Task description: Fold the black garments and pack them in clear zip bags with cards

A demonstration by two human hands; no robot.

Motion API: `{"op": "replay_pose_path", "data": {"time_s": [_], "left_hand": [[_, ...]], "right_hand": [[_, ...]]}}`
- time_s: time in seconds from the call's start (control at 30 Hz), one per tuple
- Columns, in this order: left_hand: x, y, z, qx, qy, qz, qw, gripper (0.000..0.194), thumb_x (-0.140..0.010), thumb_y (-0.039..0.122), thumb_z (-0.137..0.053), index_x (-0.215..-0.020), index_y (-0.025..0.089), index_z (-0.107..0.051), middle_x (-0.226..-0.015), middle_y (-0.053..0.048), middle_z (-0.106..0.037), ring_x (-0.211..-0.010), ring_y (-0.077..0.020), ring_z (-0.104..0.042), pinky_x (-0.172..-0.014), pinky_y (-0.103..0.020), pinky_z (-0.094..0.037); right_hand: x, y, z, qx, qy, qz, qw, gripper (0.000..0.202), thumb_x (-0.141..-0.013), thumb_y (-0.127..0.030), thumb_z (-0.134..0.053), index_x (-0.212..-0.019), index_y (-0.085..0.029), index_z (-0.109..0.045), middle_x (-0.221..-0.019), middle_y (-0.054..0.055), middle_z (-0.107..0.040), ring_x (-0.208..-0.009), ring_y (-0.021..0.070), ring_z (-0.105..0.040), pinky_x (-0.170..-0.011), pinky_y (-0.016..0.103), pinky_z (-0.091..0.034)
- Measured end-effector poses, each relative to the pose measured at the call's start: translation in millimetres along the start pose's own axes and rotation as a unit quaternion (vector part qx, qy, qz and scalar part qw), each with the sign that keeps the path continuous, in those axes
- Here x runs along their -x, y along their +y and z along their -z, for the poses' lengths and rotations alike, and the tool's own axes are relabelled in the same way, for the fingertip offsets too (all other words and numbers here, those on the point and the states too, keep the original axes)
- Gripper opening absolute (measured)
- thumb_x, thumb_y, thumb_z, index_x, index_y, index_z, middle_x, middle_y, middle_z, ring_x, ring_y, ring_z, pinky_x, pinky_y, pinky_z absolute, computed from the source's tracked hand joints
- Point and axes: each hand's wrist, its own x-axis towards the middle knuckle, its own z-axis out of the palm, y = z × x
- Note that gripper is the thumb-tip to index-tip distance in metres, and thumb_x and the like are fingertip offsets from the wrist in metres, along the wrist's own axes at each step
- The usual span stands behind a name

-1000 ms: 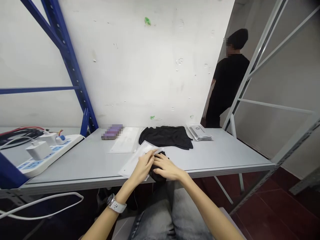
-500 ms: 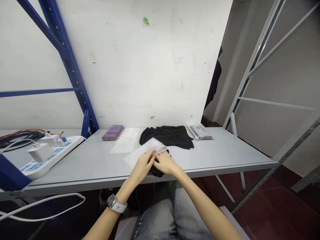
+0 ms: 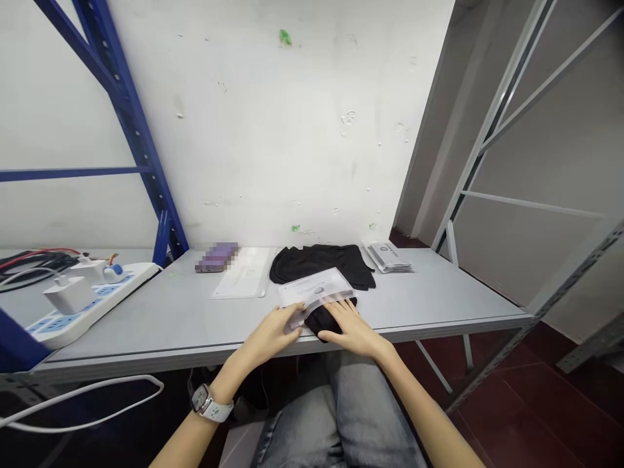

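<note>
A clear, frosted plastic bag (image 3: 316, 281) with small print lies at the table's front edge, its mouth towards me. My left hand (image 3: 273, 333) grips the bag's left side near the mouth, thumb and fingers around the edge. A folded piece of black fabric (image 3: 319, 320) is at the mouth, partly under the bag's upper layer. On top of that fabric rests my right hand (image 3: 351, 327), fingers spread flat, the fingertips under the clear film. How deep the fabric reaches into the bag is hard to see.
Behind the bag lies more black fabric (image 3: 324, 263). Flat plastic bags (image 3: 241, 276) and a purple pixelated item (image 3: 217, 257) are to the left, a stack of printed packets (image 3: 389, 257) to the right. A power strip (image 3: 92, 305) with chargers stands far left.
The bag has turned and shifted right, its print now readable as marks. My hands have moved apart, the right one spreading over the black fabric at the bag's mouth.
</note>
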Motion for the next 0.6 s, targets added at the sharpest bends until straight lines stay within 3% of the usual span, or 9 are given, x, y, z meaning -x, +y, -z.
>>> {"op": "replay_pose_path", "data": {"time_s": [0.17, 0.27, 0.4, 0.6], "left_hand": [[-1.0, -10.3, -2.8, -0.012, 0.029, -0.001, 1.000, 0.033, -0.092, 0.032, -0.039, -0.119, 0.023, -0.057, -0.106, -0.008, -0.071, -0.092, -0.0231, -0.067, -0.083, -0.035, -0.052], [-0.7, -12.8, -8.0, -0.040, 0.042, -0.012, 0.998, 0.036, -0.095, 0.037, -0.035, -0.121, 0.024, -0.057, -0.104, -0.008, -0.071, -0.089, -0.0243, -0.069, -0.079, -0.035, -0.054], [0.2, -17.9, -13.3, -0.050, 0.064, -0.020, 0.996, 0.038, -0.096, 0.038, -0.034, -0.122, 0.021, -0.057, -0.105, -0.009, -0.071, -0.092, -0.0258, -0.069, -0.082, -0.038, -0.054], [-1.0, -23.8, -16.0, -0.043, 0.059, -0.043, 0.996, 0.035, -0.094, 0.028, -0.038, -0.123, 0.023, -0.058, -0.127, -0.006, -0.063, -0.112, -0.0222, -0.062, -0.097, -0.037, -0.051]], "right_hand": [[-12.3, 0.1, -10.5, 0.017, 0.019, -0.040, 0.999, 0.066, -0.094, -0.059, -0.035, -0.150, -0.025, -0.025, -0.156, 0.005, -0.026, -0.145, 0.0274, -0.011, -0.116, 0.049, -0.011], [-18.1, 1.1, -16.9, 0.032, 0.041, -0.048, 0.997, 0.061, -0.096, -0.055, -0.034, -0.148, -0.024, -0.030, -0.154, 0.007, -0.031, -0.144, 0.0285, -0.017, -0.115, 0.051, -0.014], [-33.2, 0.0, -21.5, 0.061, 0.079, -0.055, 0.993, 0.054, -0.097, -0.046, -0.036, -0.145, -0.024, -0.035, -0.150, 0.008, -0.037, -0.141, 0.0288, -0.024, -0.113, 0.052, -0.017], [-72.9, -4.0, -21.4, 0.053, 0.090, -0.053, 0.993, 0.052, -0.095, -0.037, -0.040, -0.145, -0.020, -0.037, -0.150, 0.009, -0.038, -0.141, 0.0261, -0.025, -0.115, 0.050, -0.012]]}}
